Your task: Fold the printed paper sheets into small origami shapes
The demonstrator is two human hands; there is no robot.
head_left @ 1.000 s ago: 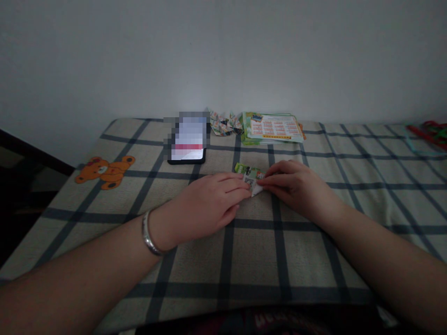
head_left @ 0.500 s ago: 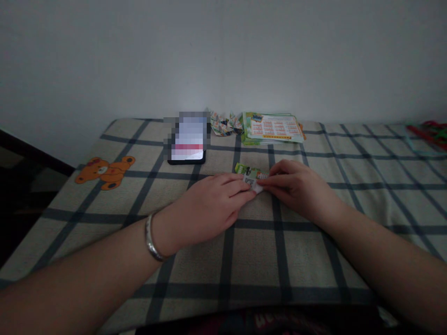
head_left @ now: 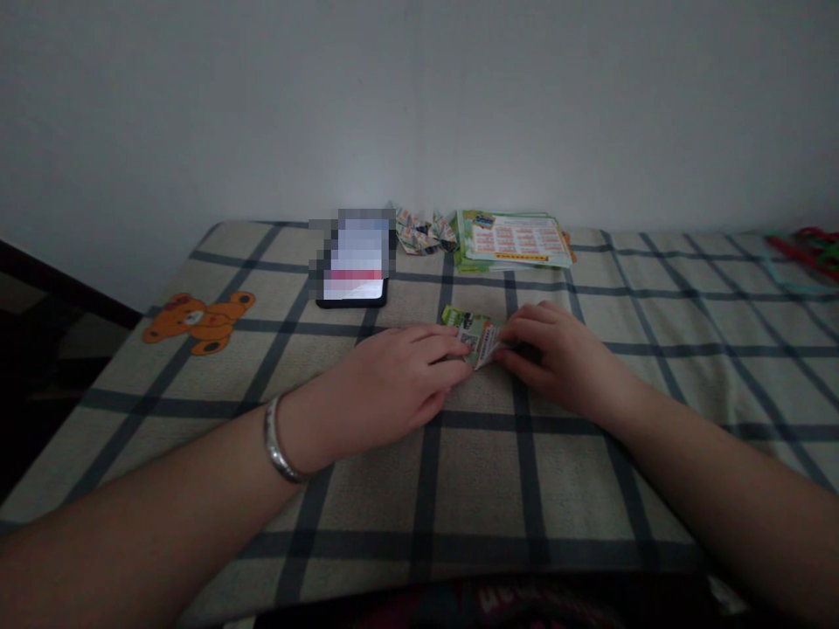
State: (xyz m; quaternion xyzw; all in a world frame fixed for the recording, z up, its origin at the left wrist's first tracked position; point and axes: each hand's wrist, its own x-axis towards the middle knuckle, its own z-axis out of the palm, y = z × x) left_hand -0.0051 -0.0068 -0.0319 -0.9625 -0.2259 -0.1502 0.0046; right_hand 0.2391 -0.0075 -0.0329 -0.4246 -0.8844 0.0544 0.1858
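Note:
A small folded piece of printed paper (head_left: 476,328), green at its far corner, lies on the checked cloth between my hands. My left hand (head_left: 410,376), with a silver bangle at the wrist, holds the paper's left side under its fingertips. From the right, my right hand (head_left: 557,354) pinches the paper's right edge between thumb and fingers, where a white flap tilts up. Part of the paper is hidden beneath the fingers of both hands.
A phone (head_left: 356,258) with a lit, blurred screen stands behind my left hand. Beside it are several folded paper pieces (head_left: 426,232) and a stack of printed sheets (head_left: 517,238). An orange bear cutout (head_left: 200,321) lies left; red and green strands (head_left: 813,253) lie far right.
My right hand has shifted slightly right with the paper's edge, and the flap has opened up more. My left fingers have drawn back a little, baring more of the print.

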